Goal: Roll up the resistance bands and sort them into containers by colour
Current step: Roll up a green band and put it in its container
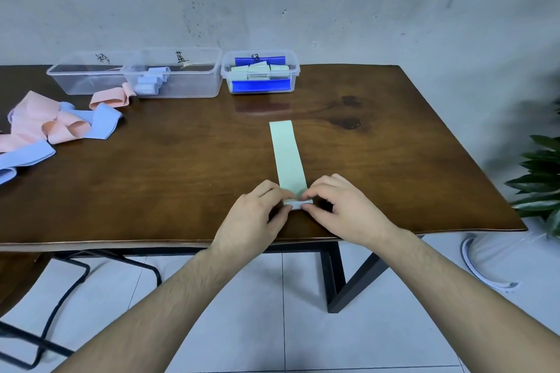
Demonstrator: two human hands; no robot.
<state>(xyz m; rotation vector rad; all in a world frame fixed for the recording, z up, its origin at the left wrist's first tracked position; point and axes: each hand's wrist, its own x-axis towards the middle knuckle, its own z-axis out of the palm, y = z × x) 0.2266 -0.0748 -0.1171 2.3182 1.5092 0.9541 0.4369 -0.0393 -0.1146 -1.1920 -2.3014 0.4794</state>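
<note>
A pale green resistance band (287, 151) lies flat on the wooden table (188, 166), stretched away from me. Its near end is folded into a small roll. My left hand (257, 215) and my right hand (336, 209) pinch that rolled end from either side, fingers curled over it. At the back stand three clear containers: the left one (88, 74) looks nearly empty, the middle one (178, 73) holds rolled light blue bands, and the right one (260, 71) holds several rolled green bands. A loose pile of pink and light blue bands (57, 124) lies at the far left.
The table's front edge runs just below my hands. A potted plant (542, 179) stands off the right side. A black chair frame (75, 281) and a cable are on the tiled floor under the table at the left.
</note>
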